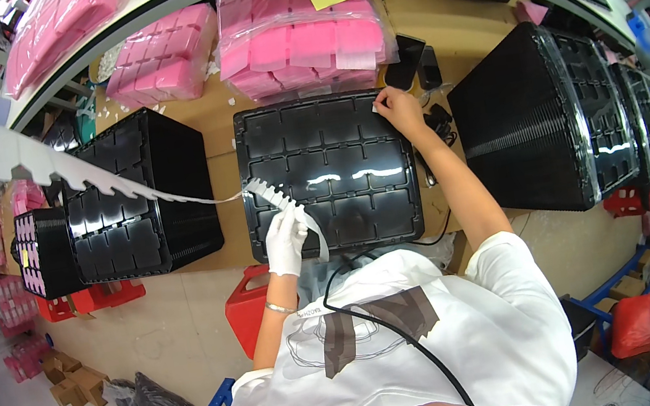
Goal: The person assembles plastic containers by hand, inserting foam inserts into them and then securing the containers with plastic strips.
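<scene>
Strip (68, 165) in closed left grip (286, 236); tab (375, 108) pinched in right grip (401, 110).

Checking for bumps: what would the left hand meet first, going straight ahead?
Past the white strip the left hand holds, probably the black tray; if higher, the pink packs. Depth is unclear.

Downward fisheye view from head height

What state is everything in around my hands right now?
Left hand: gloved, gripping the strip
White notched strip: trailing up leftward, end curled
Right hand: bare, pinching a small white piece at the tray's far right corner
Middle black tray: lying flat
Black tray stacks: piled high on both sides
Pink packs: wrapped in clear plastic
</scene>
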Demonstrator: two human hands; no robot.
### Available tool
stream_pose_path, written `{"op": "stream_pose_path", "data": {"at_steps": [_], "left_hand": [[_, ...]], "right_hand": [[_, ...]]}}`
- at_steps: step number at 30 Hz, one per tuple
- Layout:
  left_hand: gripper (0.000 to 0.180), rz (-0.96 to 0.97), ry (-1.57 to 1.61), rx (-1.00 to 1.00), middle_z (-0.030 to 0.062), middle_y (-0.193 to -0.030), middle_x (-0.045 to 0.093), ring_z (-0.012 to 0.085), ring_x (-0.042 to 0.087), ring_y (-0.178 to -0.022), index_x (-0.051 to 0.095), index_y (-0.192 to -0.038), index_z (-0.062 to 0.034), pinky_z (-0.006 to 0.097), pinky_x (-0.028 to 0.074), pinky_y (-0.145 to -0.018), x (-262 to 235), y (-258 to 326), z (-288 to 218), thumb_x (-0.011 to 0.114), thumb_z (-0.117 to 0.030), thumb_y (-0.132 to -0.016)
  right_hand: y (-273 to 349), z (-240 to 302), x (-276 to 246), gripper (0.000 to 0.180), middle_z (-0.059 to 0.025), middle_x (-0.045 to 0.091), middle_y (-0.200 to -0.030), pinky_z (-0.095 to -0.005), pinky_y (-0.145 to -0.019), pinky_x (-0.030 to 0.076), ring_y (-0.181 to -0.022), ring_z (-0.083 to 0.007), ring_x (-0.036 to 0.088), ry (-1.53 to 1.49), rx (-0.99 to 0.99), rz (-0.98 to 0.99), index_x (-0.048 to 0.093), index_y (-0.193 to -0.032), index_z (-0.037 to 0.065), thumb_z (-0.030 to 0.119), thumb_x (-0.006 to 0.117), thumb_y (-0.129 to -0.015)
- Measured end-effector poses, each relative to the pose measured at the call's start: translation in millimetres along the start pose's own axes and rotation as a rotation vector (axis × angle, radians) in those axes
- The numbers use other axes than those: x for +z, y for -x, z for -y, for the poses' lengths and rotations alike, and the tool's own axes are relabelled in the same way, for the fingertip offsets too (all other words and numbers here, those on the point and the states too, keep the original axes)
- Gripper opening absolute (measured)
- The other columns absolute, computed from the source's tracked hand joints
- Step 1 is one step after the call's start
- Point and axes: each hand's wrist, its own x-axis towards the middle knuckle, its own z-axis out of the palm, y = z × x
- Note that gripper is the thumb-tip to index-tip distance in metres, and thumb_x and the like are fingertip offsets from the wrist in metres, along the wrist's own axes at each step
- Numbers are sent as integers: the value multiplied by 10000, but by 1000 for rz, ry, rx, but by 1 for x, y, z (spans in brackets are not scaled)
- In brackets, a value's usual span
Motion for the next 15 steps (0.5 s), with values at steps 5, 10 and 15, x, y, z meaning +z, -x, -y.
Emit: {"op": "stream_pose_path", "data": {"at_steps": [5, 10, 15], "left_hand": [[153, 8, 17, -9, 15, -835, 646, 74, 569, -693, 643, -979, -51, 206, 445, -610, -1, -2, 0, 635, -205, -985], [150, 7, 23, -16, 12, -826, 641, 74, 563, -685, 643, -982, -51, 208, 438, -625, 5, 1, -4, 638, -201, -983], [135, -10, -8, -10, 11, -844, 648, 75, 563, -695, 651, -1007, -46, 209, 433, -630, 1, 1, 0, 655, -176, -970]], "right_hand": [[-4, -7, 5, 164, -96, 629, -683, -419, -600, 482, -653, -301, 640, 11, -2, -8, 675, -834, 85, 215, 759, -781], [-4, -10, 9, 169, -63, 520, -599, -404, -552, 430, -577, -262, 561, -21, -32, -60, 668, -836, 88, 212, 772, -785], [12, -9, -4, 131, -68, 560, -640, -376, -582, 444, -621, -246, 574, -60, -148, 17, 688, -830, 74, 173, 761, -786]]}}
